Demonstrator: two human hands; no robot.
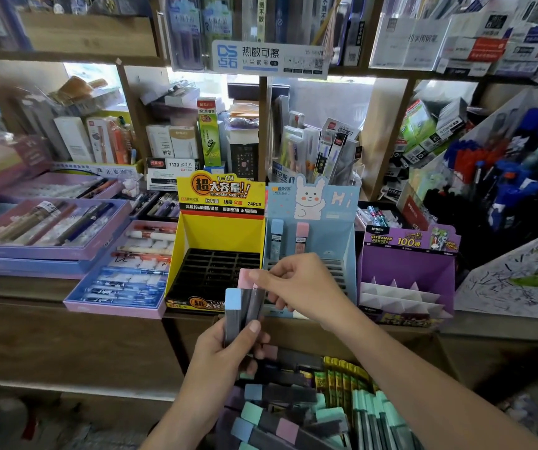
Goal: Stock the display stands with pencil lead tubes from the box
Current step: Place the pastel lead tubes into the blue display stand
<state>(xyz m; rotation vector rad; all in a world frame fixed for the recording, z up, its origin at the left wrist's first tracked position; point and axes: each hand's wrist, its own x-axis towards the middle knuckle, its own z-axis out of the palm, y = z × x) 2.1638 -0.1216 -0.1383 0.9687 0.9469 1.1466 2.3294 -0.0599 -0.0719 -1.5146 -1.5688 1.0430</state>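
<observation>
We note the left hand [228, 349] clasping a bundle of lead tubes [245, 306] upright, thumb across their dark bodies; a blue cap [233, 298] tops the nearest one. The right hand [297, 287] pinches the pink-capped tube [246, 278] by its cap. This tube stands higher than the rest of the bundle. Both hands are in front of the stands on the bench [33, 287].

- Yellow stand [219, 228]: black grid tray, slots unfilled.
- Blue rabbit stand [313, 206]: two tubes upright in the back row, one blue-capped [276, 238] and one pink-capped [301, 237].
- Purple stand [407, 264]: white dividers only.

A heap of loose tubes [280, 393] lies below the hands.
</observation>
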